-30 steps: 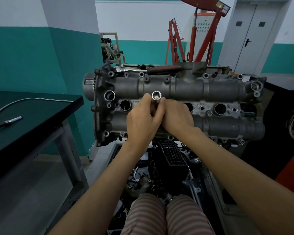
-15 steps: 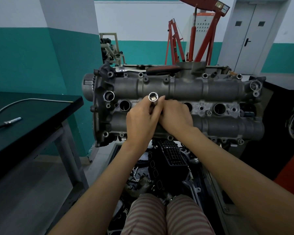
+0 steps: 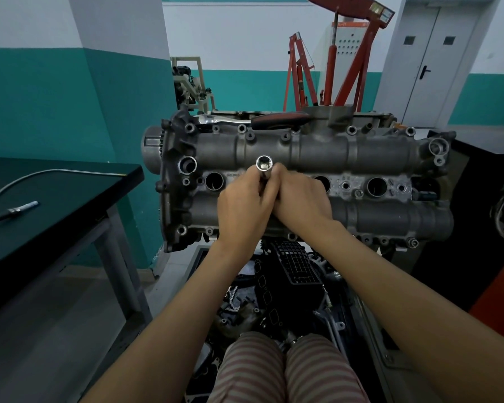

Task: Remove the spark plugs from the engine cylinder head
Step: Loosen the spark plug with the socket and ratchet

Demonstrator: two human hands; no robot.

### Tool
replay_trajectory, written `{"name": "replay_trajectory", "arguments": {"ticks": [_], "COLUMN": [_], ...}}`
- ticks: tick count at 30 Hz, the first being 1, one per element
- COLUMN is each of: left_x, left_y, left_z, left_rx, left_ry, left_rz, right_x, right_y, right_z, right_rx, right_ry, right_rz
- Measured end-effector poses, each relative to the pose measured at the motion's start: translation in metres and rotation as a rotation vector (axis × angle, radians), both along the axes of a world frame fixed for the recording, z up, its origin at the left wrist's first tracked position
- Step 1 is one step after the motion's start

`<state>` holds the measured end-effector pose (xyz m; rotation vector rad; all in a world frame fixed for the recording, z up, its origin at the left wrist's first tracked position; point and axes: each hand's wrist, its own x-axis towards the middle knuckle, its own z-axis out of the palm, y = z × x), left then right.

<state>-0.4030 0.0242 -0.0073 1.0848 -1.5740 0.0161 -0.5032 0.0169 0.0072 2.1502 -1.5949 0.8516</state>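
At frame centre, the left hand (image 3: pixel 245 206) and right hand (image 3: pixel 301 200) both grip a shiny steel tubular socket (image 3: pixel 264 170) standing in the grey cast-metal cylinder head (image 3: pixel 376 154), its long axis tilted, open end facing the camera; one loose plug (image 3: pixel 15 210) lies on the dark surface (image 3: pixel 79 184) at left, so removal appears partly done

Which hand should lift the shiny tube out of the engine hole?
Probably the left hand: its fingers already wrap the socket just below its open top. The right hand sits beside it, lower against the head.
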Motion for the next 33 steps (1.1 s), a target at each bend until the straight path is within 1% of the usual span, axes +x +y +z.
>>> {"name": "replay_trajectory", "arguments": {"ticks": [2, 5, 8, 12, 16, 22, 27, 33], "left_x": [-0.0002, -0.0009, -0.0009, -0.0005, 0.0, -0.0005, -0.0004, 0.0007], "left_y": [0.0016, 0.0026, 0.0029, 0.0018, -0.0012, 0.0021, 0.0011, 0.0007], "left_z": [0.0009, 0.0011, 0.0005, -0.0004, -0.0019, 0.0003, -0.0003, -0.002], "left_rx": [-0.021, -0.023, -0.023, -0.034, -0.002, -0.048, -0.004, 0.005], "left_ry": [0.036, 0.061, 0.049, 0.034, 0.016, 0.029, 0.009, 0.005], "left_rz": [-0.014, -0.037, -0.028, -0.033, -0.023, -0.015, -0.011, -0.017], "right_x": [0.0, -0.0008, -0.0006, 0.0001, 0.0005, 0.001, 0.0006, 0.0007], "right_y": [-0.001, -0.0002, -0.0013, -0.0031, -0.0011, -0.0004, -0.0008, -0.0022], "right_z": [-0.0003, 0.0008, -0.0004, -0.0015, -0.0017, 0.0005, -0.0009, -0.0023], "right_rx": [-0.013, -0.015, 0.007, 0.016, 0.023, -0.007, 0.005, 0.013], "right_ry": [0.039, 0.016, 0.022, -0.023, -0.041, 0.021, 0.01, -0.034], "right_rz": [-0.025, 0.007, 0.033, 0.032, 0.059, -0.011, 0.021, 0.025]}}
